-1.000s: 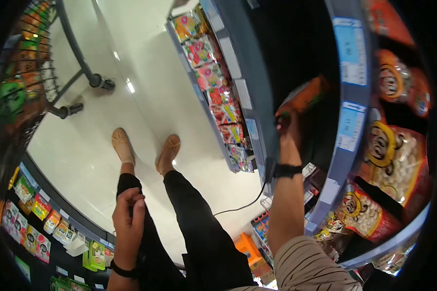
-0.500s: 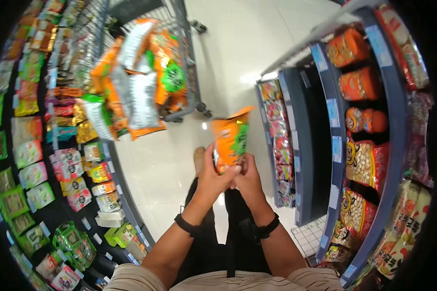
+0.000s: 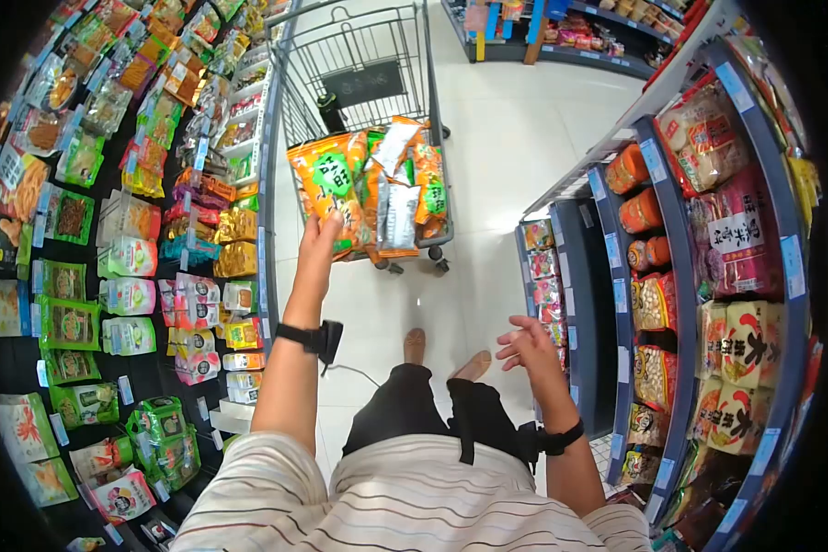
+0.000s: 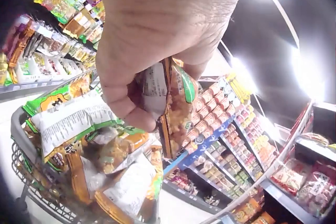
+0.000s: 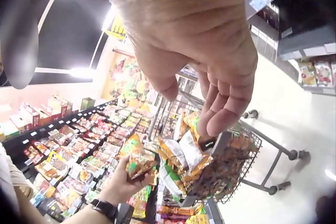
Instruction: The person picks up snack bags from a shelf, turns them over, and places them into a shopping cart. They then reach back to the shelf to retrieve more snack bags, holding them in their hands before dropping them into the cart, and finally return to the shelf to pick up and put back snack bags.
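My left hand (image 3: pixel 317 248) reaches forward and grips an orange snack bag (image 3: pixel 329 173) with a green patch, over the near end of the shopping cart (image 3: pixel 276 92). In the left wrist view, thumb and fingers pinch the edge of this bag (image 4: pixel 178 108), whose clear part shows brown pieces. Several more orange and white bags (image 3: pixel 398 216) are heaped in the cart beside it. My right hand (image 3: pixel 535 357) hangs near the right shelf, fingers loosely bent and holding nothing. The right wrist view shows the same hand (image 5: pixel 205 61) overlapping the cart.
A shelf of packaged snacks (image 3: pixel 124 327) runs along the left. To the right stands a shelf unit (image 3: pixel 630 368) with orange jars (image 3: pixel 639 212) and large bags. Pale tiled floor (image 3: pixel 524 110) lies between them. A thin cable (image 3: pixel 354 371) crosses near my left wrist.
First my right hand reached into the dark shelf for an orange bag. Both hands then held it before me. Now the left hand has carried it to the cart and the right has let go.
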Demonstrator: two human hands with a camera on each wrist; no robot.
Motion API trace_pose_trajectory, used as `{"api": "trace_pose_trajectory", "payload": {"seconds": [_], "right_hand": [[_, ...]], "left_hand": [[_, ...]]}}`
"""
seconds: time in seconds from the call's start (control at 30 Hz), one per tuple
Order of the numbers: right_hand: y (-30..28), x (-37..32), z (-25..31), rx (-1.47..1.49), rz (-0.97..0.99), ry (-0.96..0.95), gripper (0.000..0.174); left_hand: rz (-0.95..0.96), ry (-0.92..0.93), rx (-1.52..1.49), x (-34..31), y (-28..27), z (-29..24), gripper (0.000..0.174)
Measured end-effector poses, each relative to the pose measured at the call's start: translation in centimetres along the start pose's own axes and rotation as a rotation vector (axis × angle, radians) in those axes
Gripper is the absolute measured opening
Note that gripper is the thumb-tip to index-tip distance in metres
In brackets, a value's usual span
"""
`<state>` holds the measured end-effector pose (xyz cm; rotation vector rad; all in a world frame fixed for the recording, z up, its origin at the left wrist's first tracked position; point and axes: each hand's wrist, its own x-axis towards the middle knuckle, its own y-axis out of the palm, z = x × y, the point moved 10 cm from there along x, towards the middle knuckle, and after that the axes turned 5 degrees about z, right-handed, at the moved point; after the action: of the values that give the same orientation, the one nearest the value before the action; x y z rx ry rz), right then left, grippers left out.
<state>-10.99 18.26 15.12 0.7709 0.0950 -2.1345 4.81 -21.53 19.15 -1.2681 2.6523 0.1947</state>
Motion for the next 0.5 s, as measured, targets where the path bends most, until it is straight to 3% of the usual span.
{"api": "trace_pose_trajectory", "payload": {"seconds": [0.17, 0.33, 0.5], "right_hand": [[3.8, 0.0, 4.1, -0.026, -0.004, -0.065, 0.045], [12.5, 4.5, 10.3, -0.111, 0.139, -0.228, 0.053], [17.5, 10.3, 13.7, 0.108, 0.129, -0.301, 0.056]], "left_hand": [[0.101, -0.061, -0.136, 0.3, 0.3, -1.3, 0.069], [0.316, -0.037, -0.09, -3.0, 3.1, -1.5, 0.072], [0.469, -0.109, -0.127, -5.4, 3.4, -1.3, 0.07]]}}
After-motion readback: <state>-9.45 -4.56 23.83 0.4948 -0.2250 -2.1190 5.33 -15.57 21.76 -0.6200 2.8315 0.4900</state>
